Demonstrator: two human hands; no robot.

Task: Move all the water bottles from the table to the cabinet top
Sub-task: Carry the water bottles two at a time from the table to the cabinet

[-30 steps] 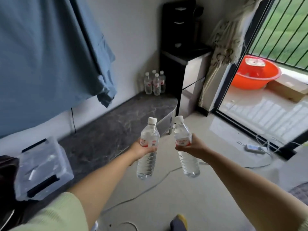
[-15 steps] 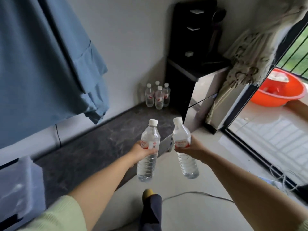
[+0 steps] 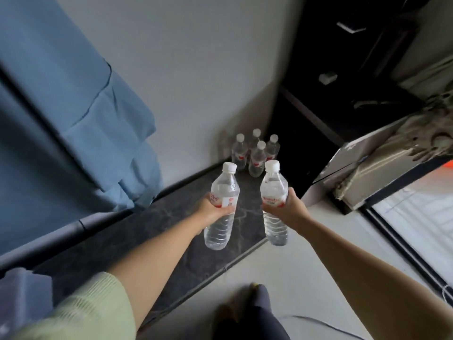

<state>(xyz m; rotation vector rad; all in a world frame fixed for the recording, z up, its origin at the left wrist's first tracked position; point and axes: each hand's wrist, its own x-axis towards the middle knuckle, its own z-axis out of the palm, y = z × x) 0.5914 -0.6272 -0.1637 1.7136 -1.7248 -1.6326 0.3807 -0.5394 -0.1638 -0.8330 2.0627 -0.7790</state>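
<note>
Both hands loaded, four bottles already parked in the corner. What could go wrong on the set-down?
1. The four standing bottles are packed tight by the wall; setting one down close could topple them.
2. The left hand and right hand each grip a bottle at the label, so neither is free to steady anything.
3. The right bottle hangs near the front edge of the dark cabinet top; placed there, it may tip off.

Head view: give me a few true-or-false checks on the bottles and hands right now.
1. Each hand holds one bottle: left hand a left bottle, right hand a right bottle. True.
2. The held bottles have no caps. False: both have white caps.
3. Four bottles stand on the dark cabinet top near the wall corner. True.
4. The standing bottles lie on their sides. False: they stand upright.
</note>
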